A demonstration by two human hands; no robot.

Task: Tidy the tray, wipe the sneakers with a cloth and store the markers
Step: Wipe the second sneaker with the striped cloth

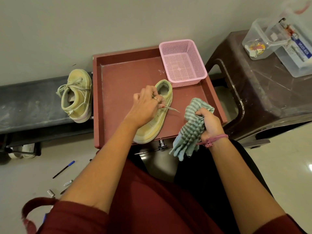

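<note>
Two sneakers noted: one sneaker [155, 114] on the tray [118, 85], long axis running near edge to far right corner, under the left hand [146, 105], which pinches its lace. Right hand [210, 122], just right, clutches the cloth [192, 125]. Second sneaker [77, 97] off tray, left

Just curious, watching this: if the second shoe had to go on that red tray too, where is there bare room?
The widest bare patch of the tray lies at its left and far side, between its left wall, the sneaker and the pink basket. The right side is crowded: basket, cloth and right hand. The left hand covers the sneaker's middle.
</note>
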